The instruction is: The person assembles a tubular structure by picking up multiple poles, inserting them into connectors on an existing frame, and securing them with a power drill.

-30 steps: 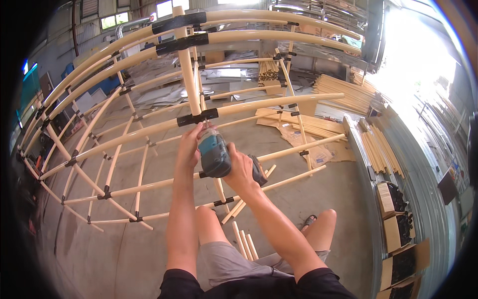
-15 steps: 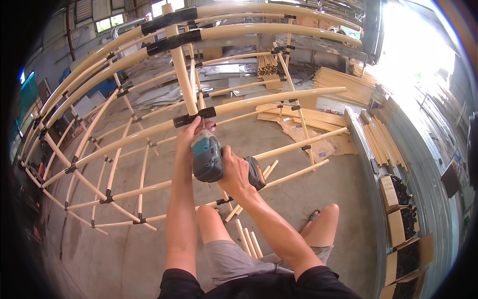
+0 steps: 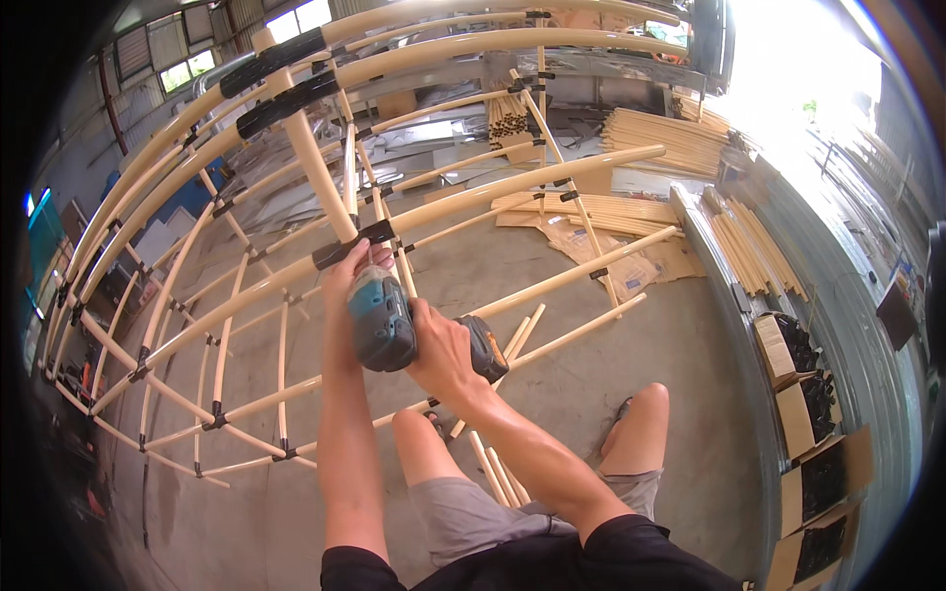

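Note:
My right hand point(image 3: 441, 353) is wrapped round the handle of a teal and black cordless drill point(image 3: 382, 320), its battery sticking out to the right. The drill points away from me, and its bit meets the underside of a black pipe joint point(image 3: 352, 243). My left hand point(image 3: 345, 279) is closed at that joint, thumb and fingers on either side of the bit; whatever small part lies between the fingertips is hidden. The joint links an upright beige pipe point(image 3: 317, 172) to a long beige crosswise pipe point(image 3: 532, 179) of a large frame.
The pipe frame spreads left and far, with more black joints point(image 3: 288, 104). Loose short pipes point(image 3: 498, 473) lie on the floor between my legs. At right, open cardboard boxes point(image 3: 793, 419) of black parts stand beside stacked pipes point(image 3: 744, 246). Bundled pipes point(image 3: 660, 141) lie farther back.
The frame, drill and both hands now appear farther left in the view. Both hands keep their holds, with the bit still at the same joint.

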`<action>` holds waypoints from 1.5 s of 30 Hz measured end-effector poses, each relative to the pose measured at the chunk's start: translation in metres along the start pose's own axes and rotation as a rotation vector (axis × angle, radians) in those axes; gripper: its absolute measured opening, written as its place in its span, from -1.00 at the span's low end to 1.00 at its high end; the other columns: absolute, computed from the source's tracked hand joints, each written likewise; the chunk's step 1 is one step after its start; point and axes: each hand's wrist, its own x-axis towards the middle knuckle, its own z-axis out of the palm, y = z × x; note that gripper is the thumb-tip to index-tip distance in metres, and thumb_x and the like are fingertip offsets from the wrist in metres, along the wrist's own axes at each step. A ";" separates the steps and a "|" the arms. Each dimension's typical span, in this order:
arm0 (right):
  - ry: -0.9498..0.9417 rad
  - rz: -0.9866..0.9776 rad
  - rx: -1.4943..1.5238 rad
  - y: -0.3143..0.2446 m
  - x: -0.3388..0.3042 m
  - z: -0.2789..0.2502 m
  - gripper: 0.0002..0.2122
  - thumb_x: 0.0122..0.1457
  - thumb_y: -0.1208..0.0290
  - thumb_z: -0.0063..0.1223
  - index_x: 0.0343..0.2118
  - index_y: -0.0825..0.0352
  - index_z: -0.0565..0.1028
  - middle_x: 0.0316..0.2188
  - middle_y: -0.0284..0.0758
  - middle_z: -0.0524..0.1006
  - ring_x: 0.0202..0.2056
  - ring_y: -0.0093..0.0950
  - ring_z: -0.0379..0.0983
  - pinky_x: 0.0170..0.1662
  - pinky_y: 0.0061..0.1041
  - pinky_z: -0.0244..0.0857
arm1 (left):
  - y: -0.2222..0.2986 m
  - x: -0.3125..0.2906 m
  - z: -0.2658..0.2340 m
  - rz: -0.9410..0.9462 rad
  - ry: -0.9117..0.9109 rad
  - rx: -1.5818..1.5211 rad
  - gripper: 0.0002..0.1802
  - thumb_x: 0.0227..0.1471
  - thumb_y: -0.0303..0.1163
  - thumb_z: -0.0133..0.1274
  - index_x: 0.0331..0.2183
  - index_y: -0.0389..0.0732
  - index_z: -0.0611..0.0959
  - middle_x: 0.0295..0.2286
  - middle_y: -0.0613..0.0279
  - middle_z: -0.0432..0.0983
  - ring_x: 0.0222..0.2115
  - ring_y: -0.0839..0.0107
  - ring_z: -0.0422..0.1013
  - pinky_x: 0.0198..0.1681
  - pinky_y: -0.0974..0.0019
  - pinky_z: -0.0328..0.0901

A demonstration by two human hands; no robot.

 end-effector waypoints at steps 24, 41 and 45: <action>0.057 0.297 0.065 0.237 -0.185 -0.066 -0.68 -0.12 0.43 0.19 -0.23 0.32 0.51 -0.39 -0.06 0.57 -0.30 -0.06 0.52 -0.26 -0.29 0.38 | -0.039 0.065 0.118 1.171 0.027 1.815 -0.52 -0.04 -0.28 0.20 -0.09 -0.26 0.48 -0.54 0.04 0.56 -0.45 -0.03 0.52 -0.35 0.04 0.41; 0.261 0.505 0.241 0.276 -0.208 -0.067 -0.82 -0.10 0.49 0.23 -0.36 0.29 0.54 -0.56 -0.12 0.54 -0.48 -0.21 0.53 -0.39 -0.39 0.35 | -0.049 0.071 0.129 1.089 0.143 1.812 -0.85 -0.14 -0.34 0.16 -0.47 -0.17 0.56 -0.62 0.06 0.55 -0.53 0.06 0.53 -0.46 0.05 0.38; 0.314 0.458 0.304 0.271 -0.203 -0.059 -0.90 -0.16 0.65 0.18 -0.64 0.38 0.46 -0.72 -0.42 0.42 -0.63 -0.65 0.28 -0.53 -0.53 0.22 | -0.046 0.067 0.126 1.115 0.061 1.794 -0.83 -0.13 -0.33 0.14 -0.50 -0.18 0.52 -0.63 0.05 0.54 -0.55 0.08 0.53 -0.49 0.07 0.39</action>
